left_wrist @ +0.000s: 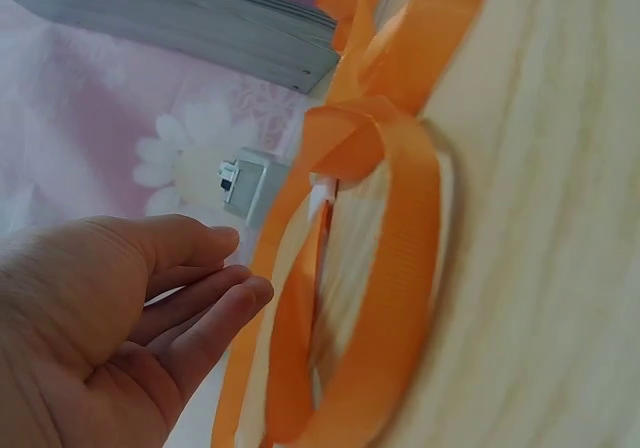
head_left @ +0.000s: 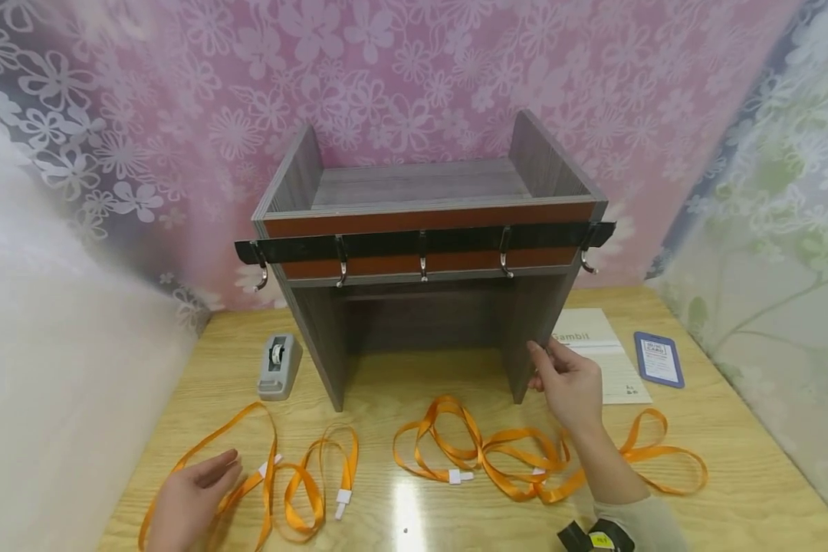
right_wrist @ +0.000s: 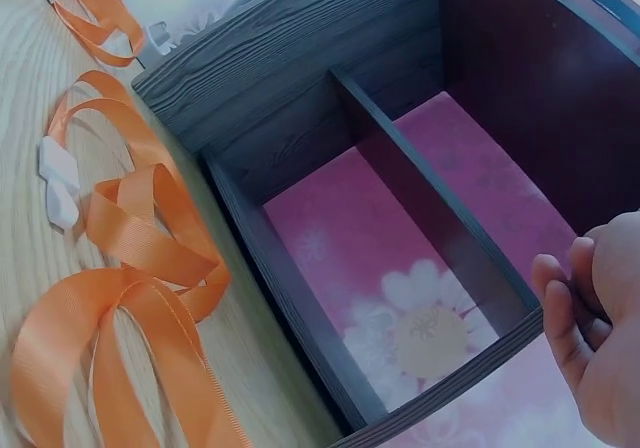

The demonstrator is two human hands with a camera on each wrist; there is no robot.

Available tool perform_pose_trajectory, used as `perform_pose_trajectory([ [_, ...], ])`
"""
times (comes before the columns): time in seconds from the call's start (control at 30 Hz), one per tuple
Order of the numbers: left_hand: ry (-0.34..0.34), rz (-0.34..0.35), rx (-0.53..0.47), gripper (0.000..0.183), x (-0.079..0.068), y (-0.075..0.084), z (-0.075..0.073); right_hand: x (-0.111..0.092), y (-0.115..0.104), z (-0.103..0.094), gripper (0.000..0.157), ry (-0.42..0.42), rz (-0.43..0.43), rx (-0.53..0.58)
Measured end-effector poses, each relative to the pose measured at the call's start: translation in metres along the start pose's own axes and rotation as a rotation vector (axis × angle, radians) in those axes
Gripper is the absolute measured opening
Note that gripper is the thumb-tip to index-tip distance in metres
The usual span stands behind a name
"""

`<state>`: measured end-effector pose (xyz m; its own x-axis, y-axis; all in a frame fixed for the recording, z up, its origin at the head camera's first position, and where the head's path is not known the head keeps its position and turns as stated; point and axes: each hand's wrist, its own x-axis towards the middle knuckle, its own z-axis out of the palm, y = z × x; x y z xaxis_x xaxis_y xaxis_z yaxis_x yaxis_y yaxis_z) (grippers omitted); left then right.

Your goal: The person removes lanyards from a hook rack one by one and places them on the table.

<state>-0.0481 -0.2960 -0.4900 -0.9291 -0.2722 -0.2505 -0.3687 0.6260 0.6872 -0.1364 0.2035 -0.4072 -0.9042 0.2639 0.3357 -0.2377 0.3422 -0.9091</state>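
Observation:
A grey wooden shelf unit (head_left: pixel 421 184) stands at the middle of the table, with a black hook rail (head_left: pixel 386 244) across its front. My right hand (head_left: pixel 573 383) is at the front edge of its right side panel (head_left: pixel 534 322). In the right wrist view, the curled fingers (right_wrist: pixel 560 318) overlap that edge; whether they grip it cannot be made out. Over an orange lanyard (head_left: pixel 269 460) at the left, my left hand (head_left: pixel 196 494) hovers with relaxed fingers and holds nothing. The left wrist view shows the lanyard's loop (left_wrist: pixel 410 208) just beyond the fingertips.
More orange lanyards (head_left: pixel 483 452) with white clips lie along the table front. A grey tape dispenser (head_left: pixel 279 368) stands left of the shelf. To its right lie a "Gambit" paper pad (head_left: pixel 600 360) and a blue ID card holder (head_left: pixel 658 360). Flowered walls enclose the table.

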Motion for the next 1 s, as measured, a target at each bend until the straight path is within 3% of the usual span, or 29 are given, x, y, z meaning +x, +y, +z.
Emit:
perform_pose_trajectory([
  [0.13,0.01,0.04,0.037,0.049,-0.002,0.007,-0.004,0.002,0.013,-0.002,0.037,-0.018,0.051,-0.007],
  [0.23,0.04,0.13,0.045,0.046,-0.003,0.017,-0.007,0.005,0.026,-0.005,0.039,-0.035,0.034,-0.062],
  [0.3,0.074,0.23,0.046,0.044,-0.002,0.024,-0.009,0.008,0.032,-0.009,0.036,-0.047,-0.047,-0.132],
  [0.47,0.192,0.554,0.108,0.04,0.004,0.04,-0.012,0.016,0.028,-0.024,0.015,-0.075,-0.359,-0.358],
  [0.57,0.201,0.67,0.199,0.043,0.003,0.051,-0.018,0.017,0.021,-0.031,0.006,-0.11,-0.447,-0.475],
  [0.67,0.152,0.746,0.291,0.049,0.0,0.063,-0.027,0.018,0.016,-0.038,0.008,-0.189,-0.466,-0.565],
  [0.77,0.12,0.809,0.374,0.056,-0.001,0.075,-0.036,0.023,0.012,-0.047,0.022,-0.278,-0.477,-0.635],
  [1.0,0.134,0.83,0.559,0.077,0.0,0.096,-0.055,0.029,0.009,-0.081,0.061,-0.385,-0.454,-0.825],
])
